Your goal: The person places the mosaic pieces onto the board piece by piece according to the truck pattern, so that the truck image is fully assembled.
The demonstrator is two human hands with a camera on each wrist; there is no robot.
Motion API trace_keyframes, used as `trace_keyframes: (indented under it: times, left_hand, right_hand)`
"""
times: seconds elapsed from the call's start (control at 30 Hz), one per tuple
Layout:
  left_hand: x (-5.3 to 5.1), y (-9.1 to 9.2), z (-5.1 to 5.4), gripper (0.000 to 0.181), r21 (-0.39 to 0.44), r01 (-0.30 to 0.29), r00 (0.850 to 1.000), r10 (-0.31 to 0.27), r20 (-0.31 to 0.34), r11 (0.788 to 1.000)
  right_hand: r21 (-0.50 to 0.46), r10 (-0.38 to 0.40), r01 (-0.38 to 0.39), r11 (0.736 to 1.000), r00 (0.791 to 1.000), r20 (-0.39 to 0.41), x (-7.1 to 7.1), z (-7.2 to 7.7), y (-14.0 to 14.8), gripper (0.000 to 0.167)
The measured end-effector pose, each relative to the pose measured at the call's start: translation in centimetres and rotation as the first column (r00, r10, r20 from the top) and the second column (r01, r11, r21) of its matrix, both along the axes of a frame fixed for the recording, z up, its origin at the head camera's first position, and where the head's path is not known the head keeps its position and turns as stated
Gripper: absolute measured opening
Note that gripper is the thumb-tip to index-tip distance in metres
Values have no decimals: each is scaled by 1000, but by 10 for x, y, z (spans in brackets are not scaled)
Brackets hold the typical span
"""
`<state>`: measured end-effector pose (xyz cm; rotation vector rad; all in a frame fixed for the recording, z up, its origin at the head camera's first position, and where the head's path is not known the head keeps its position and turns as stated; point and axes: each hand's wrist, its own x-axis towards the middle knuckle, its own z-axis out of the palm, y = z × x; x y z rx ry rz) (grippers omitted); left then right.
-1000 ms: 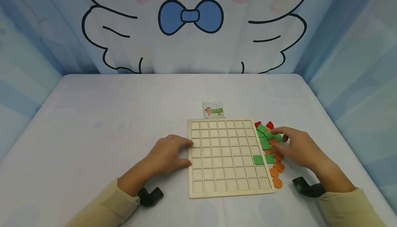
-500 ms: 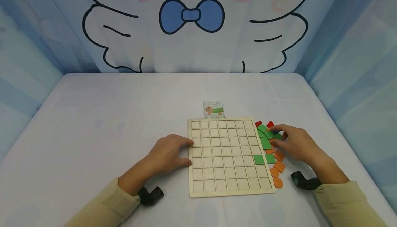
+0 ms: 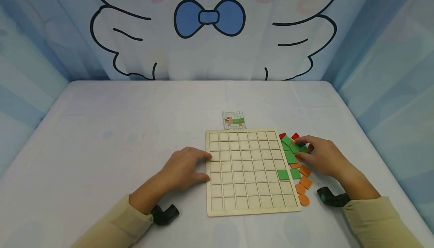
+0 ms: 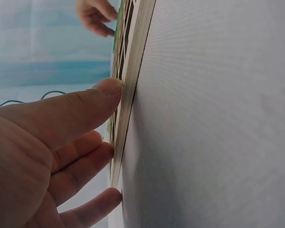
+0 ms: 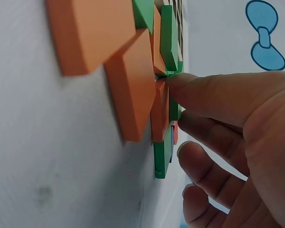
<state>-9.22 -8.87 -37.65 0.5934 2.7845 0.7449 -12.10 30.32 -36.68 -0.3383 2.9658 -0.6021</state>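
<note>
A pale wooden grid board (image 3: 249, 187) lies flat, with one green square tile (image 3: 283, 175) set in a cell near its right edge. My left hand (image 3: 184, 168) rests at the board's left edge, thumb and fingertips touching the rim with the fingers relaxed. In the left wrist view, the thumb (image 4: 97, 97) meets the wooden side (image 4: 130, 90). Over the heap beside the board, my right hand (image 3: 323, 157) pinches a green tile (image 3: 294, 148) between thumb and index finger. The right wrist view shows that green tile (image 5: 174, 108) at the fingertips, partly covered by the thumb.
Orange square tiles (image 3: 306, 182), round orange pieces (image 3: 304, 200), red pieces (image 3: 282, 136) and more green tiles (image 3: 290, 156) lie along the board's right side. A small picture card (image 3: 234, 120) lies behind the board. White cloth (image 3: 101, 146) covers the table.
My right hand has shifted slightly left and its fingers have drawn closer to the green tile; a dark blue piece has come into sight beneath them. The left hand has stayed at the board's edge.
</note>
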Motion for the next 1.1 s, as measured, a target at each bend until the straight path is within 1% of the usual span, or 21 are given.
trace_keyframes:
  times: [0.23, 0.5, 0.73, 1.1]
  left_hand:
    - [1, -2, -2, 50, 25, 14, 1000, -14, -16, 1000]
    - [1, -2, -2, 50, 34, 20, 1000, -20, -22, 999]
    - [1, -2, -2, 50, 28, 18, 1000, -17, -18, 999]
    - [1, -2, -2, 51, 24, 11, 1000, -11, -13, 1000]
  right_hand:
    - [7, -11, 11, 1000, 1000, 27, -1, -1, -2, 39]
    - [21, 10, -10, 1000, 1000, -2, -2, -1, -4, 36]
    - [29, 12, -12, 999, 1000, 2, -3, 0, -4, 36]
    - [25, -30, 30, 999, 1000, 10, -2, -2, -2, 36]
